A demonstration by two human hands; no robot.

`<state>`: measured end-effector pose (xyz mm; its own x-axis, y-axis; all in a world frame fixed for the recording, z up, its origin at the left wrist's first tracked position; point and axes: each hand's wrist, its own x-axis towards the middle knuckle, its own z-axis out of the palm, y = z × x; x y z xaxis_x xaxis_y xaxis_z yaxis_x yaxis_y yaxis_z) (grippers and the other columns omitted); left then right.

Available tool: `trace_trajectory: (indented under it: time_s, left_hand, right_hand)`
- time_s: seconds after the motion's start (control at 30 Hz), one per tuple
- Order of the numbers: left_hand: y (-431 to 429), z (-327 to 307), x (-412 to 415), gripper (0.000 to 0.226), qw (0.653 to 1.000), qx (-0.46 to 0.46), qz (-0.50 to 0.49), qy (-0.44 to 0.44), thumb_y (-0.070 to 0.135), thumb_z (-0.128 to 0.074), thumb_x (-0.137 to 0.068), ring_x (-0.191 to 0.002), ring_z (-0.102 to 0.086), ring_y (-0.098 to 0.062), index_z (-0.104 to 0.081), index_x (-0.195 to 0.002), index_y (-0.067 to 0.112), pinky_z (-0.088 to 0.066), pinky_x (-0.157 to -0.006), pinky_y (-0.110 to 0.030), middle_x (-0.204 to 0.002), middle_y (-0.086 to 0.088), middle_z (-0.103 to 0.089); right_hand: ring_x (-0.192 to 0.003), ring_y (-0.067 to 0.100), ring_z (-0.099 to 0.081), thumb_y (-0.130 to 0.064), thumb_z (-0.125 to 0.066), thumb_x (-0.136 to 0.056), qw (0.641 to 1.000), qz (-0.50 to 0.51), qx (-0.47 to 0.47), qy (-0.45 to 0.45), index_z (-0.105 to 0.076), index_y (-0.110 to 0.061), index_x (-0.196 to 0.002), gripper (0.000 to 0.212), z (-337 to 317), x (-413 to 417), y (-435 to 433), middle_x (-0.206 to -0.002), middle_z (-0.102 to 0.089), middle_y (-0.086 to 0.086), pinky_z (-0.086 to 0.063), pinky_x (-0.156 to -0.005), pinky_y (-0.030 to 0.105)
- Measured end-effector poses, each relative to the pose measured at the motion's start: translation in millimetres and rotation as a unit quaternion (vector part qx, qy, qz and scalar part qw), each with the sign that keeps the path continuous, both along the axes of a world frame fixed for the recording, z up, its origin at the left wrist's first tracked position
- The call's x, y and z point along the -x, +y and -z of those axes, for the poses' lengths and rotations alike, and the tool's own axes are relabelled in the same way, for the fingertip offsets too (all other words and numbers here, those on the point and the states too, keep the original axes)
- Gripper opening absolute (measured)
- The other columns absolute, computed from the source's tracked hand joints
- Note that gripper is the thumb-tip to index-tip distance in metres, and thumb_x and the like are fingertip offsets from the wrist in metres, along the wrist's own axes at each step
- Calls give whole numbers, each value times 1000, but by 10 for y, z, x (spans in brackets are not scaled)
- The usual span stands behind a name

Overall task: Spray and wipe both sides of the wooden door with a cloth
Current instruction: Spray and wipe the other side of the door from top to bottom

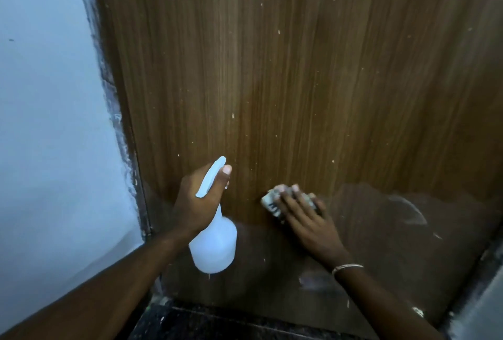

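While I crouch close to the tall brown wood-grain door (272,67), my left grip (198,201) is curled round the neck of a white plastic spray bottle (213,247), thumb lying along its trigger head, nozzle pointing up and away toward the door. The bottle hangs just in front of the door's lower left part, near the edge that meets the pale blue painted wall (49,122) on the left.

To the right of it, my right grip (310,222) is spread, fingers straight, pressing a small bunched grey and white cloth (272,201) flat against the door's face. A thin silver bracelet (347,267) sits on that wrist.

The door's low band, from the cloth downward, looks darker and damp, with whitish smears on the right; I judge it sprayed and partly wiped. Above the cloth the wood looks dry and carries many small pale specks, so most of this face seems left to do. The door's other side is out of sight and I cannot judge it. A strip of dark speckled stone floor (217,323) shows nearest me.

Counted: one door, one spray bottle, one cloth, two hands, one bracelet.
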<state>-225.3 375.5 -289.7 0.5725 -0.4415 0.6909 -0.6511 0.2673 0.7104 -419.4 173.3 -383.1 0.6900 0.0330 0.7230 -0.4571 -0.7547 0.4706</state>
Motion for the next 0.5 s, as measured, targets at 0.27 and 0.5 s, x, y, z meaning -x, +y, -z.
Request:
trace_trajectory:
  time_s: [0.27,0.5]
  left_hand:
    - [-363,86,295,34,997,-22,80,11,44,-61,-97,-86,-76,-20,-75,-95,14,-62,-77,-24,-83,3,-76]
    - [-604,-54,560,39,991,-14,131,-2,46,-57,-99,-83,-74,-24,-73,-87,12,-64,-81,-37,-81,-3,-75]
  right_hand:
    - [-155,36,-12,-29,-48,-99,966,64,-120,-222,-33,-22,-158,61,-729,-120,-55,-167,-23,7,-23,-114,54]
    - [-124,37,-44,-46,-49,-97,976,135,-68,-159,-44,-50,-147,50,30,759,-255,-146,-45,8,-40,-98,54]
